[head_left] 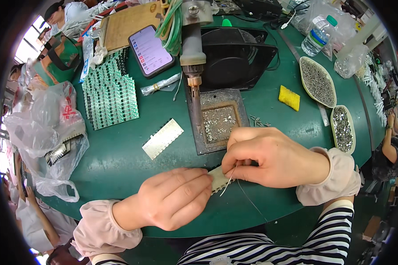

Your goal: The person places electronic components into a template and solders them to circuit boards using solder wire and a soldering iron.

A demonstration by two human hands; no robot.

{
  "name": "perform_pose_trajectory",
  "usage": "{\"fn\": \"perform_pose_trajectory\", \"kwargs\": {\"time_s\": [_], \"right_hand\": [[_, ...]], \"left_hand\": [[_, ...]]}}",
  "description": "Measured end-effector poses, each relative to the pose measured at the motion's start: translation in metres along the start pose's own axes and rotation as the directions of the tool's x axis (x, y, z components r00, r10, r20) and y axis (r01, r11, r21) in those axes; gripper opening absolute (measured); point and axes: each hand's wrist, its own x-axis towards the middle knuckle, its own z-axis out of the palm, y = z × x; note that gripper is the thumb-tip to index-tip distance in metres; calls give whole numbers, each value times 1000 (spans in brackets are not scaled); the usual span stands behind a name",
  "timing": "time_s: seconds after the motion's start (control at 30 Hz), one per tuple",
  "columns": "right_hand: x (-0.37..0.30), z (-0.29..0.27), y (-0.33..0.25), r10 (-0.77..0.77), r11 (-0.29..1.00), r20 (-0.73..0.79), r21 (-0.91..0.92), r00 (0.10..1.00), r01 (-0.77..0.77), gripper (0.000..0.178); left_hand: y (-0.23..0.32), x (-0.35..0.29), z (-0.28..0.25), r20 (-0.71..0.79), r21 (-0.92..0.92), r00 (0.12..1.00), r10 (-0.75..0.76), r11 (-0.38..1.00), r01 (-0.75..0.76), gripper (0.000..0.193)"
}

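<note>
From my end I see the left hand [176, 198] with fingers together, its grip holding the pale board strip [218, 178] low on the green table [172, 104]; the hand hides the strip's left end and the thumb. The right hand [269, 159] pinches a thin wire [228, 183], its top lost under the fingertips. I can't make out whether those fingers also touch the strip. A crinkled plastic bag [48, 110] blurs its contents.
</note>
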Motion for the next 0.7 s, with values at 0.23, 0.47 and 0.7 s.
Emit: {"fn": "perform_pose_trajectory", "kwargs": {"time_s": [0.23, 0.47, 0.7], "right_hand": [[4, 2, -1, 19, 1000, 63, -2, 998, -19, 10], [-1, -4, -2, -4, 998, 77, -61, 997, 9, 11], [0, 20, -30, -93, 995, 161, -27, 983, 99, 14]], "left_hand": [[4, -2, 0, 9, 50, 999, -36, 998, 35, 15], [6, 3, 1, 45, -13, 998, -38, 999, 39, 13], [78, -23, -20, 12, 31, 982, -190, 981, 190, 17]]}}
